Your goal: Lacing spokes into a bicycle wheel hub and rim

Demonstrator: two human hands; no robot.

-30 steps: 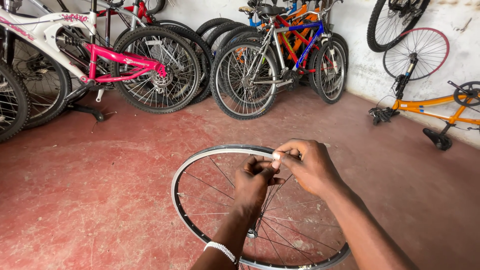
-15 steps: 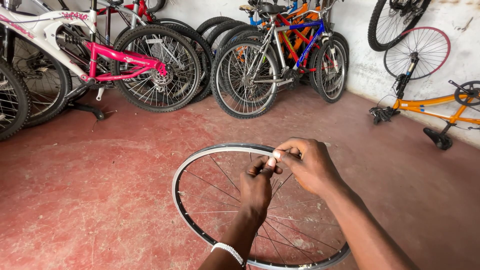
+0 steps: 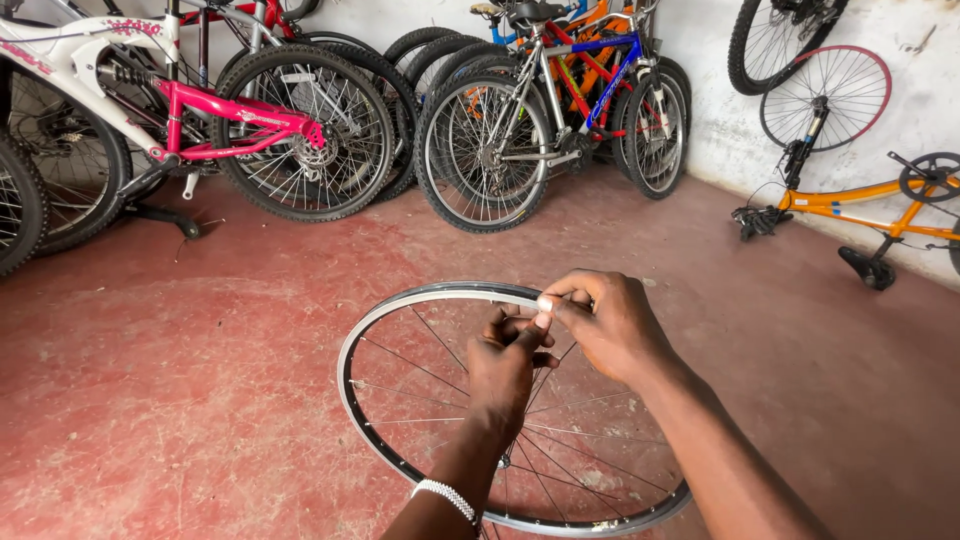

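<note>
A bare spoked bicycle rim [image 3: 385, 315], silver and black with no tyre, stands tilted in front of me on the red floor. My left hand [image 3: 505, 365] reaches through the spokes near the rim's top, fingers curled around them. My right hand [image 3: 610, 325] pinches at the rim's upper edge, thumb and forefinger closed at the same spot, touching the left fingertips. A white beaded band [image 3: 445, 497] circles my left wrist. What the fingertips pinch is too small to tell.
Several bicycles lean along the back wall: a pink and white one [image 3: 215, 120] at the left, a blue and orange group [image 3: 570, 90] in the middle. An orange frame [image 3: 860, 205] lies upside down at the right, with loose wheels [image 3: 825, 95] on the white wall.
My hands have stayed at the rim's top edge; the left fingers shifted slightly up toward the right fingertips. The rim has not visibly moved.
</note>
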